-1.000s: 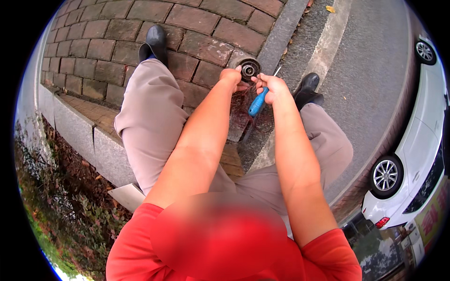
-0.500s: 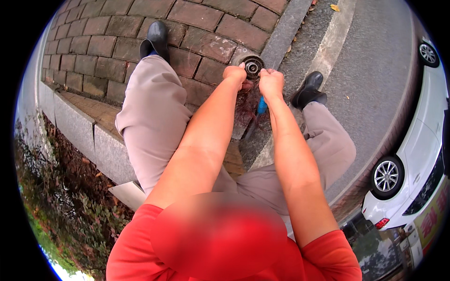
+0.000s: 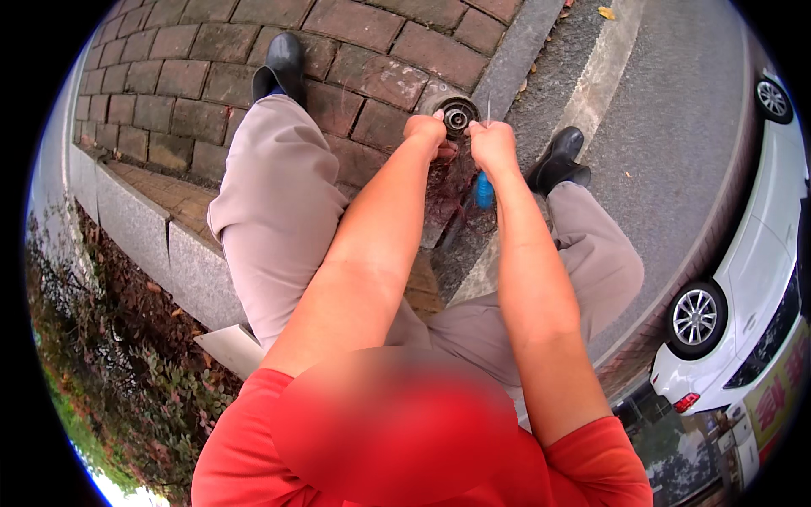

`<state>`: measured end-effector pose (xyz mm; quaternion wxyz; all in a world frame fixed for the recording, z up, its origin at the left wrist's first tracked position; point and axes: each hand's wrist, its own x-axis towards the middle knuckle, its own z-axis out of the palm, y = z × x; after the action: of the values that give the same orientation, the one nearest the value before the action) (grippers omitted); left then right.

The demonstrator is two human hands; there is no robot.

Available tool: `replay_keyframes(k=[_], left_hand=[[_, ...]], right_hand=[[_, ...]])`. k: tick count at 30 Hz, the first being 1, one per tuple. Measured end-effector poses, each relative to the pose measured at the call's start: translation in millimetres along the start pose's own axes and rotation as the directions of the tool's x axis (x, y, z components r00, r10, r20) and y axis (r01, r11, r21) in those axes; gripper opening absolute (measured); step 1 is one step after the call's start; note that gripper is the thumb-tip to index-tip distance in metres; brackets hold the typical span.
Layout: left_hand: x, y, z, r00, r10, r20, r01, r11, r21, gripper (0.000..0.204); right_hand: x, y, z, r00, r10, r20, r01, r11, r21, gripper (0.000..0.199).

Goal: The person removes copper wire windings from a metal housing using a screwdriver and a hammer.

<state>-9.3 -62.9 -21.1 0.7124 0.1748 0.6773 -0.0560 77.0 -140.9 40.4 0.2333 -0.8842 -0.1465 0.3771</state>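
Observation:
My left hand (image 3: 428,135) is closed on a round, drum-like grey part (image 3: 459,116) with dark concentric rings in its open face, held above the kerb edge. Its thumb presses on the rim. Close by on the other side, my right hand (image 3: 493,145) is closed around a screwdriver. The blue handle (image 3: 483,191) sticks out below the fist, and the thin shaft (image 3: 488,103) points up past the knuckles. The right fingertips are close to the part's rim; whether they touch it I cannot tell. Reddish thread-like strands (image 3: 449,190) hang or lie beneath the part.
My two dark boots (image 3: 285,66) stand wide apart, one on brick paving (image 3: 198,80), one on the road by a white painted line (image 3: 598,72). A stone kerb (image 3: 517,55) runs between them. Shrubs grow at left; a white car (image 3: 756,262) stands at right.
My right hand has moved slightly right and up, and the screwdriver's blue handle has swung right; its shaft now shows above the fist. The left hand and round part have barely shifted.

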Motion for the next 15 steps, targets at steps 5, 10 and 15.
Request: replay_keyframes(k=[5, 10, 15], left_hand=[[9.7, -5.9, -8.0, 0.999, 0.01, 0.036, -0.008, 0.999, -0.047, 0.046], [3.1, -1.9, -1.9, 0.997, 0.009, 0.08, -0.007, 1.0, -0.02, 0.045], [3.5, -2.9, -9.1, 0.998, -0.014, 0.067, 0.015, 1.0, -0.019, 0.044]], right_hand=[[7.5, -25.6, -48.7, 0.953, 0.293, 0.076, -0.301, 0.944, 0.139, 0.074], [46.9, 23.6, -61.3, 0.949, 0.012, 0.314, 0.227, 0.662, -0.714, 0.062], [29.9, -1.8, -42.6, 0.927, -0.029, 0.374, 0.272, 0.739, -0.616, 0.054]])
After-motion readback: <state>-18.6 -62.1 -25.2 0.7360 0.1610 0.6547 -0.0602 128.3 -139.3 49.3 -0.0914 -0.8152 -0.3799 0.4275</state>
